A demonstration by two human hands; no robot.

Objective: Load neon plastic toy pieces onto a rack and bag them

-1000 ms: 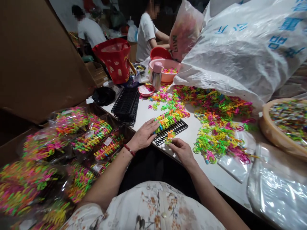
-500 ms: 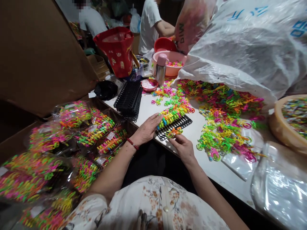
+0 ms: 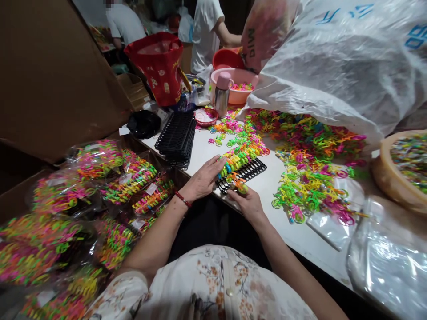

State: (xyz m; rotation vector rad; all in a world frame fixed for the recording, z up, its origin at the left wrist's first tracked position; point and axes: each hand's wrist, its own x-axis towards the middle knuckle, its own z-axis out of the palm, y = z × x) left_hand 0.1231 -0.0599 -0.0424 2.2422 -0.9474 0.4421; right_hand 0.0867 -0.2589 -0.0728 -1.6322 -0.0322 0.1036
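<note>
Plastic sack (image 3: 333,58): white, with blue print, fills the upper right of the frame and lies on the counter (image 3: 207,153) – bright clips spill from under it.
Packed bags (image 3: 100,186): clear bags of sorted clips, heaped at lower left, beside the counter's near edge.
Loose clips (image 3: 307,173): a wide heap of pink, green, yellow and orange pieces, right of centre.
Stack of black racks (image 3: 176,135): left of centre, just beyond the left hand.
Black rack (image 3: 248,171): flat on the counter at mid-frame, its far row filled with coloured clips (image 3: 238,156).
Left hand (image 3: 203,180): palm down, fingers spread flat, fingertips touching the rack's left end and the filled row.
Right hand (image 3: 248,202): at the rack's near edge, thumb and fingers pinched together on a small clip (image 3: 239,183) – orange and green – held just over the rack's near row.
Flask (image 3: 222,93): steel with pink cap, upper centre, before a pink basin (image 3: 235,86).
</note>
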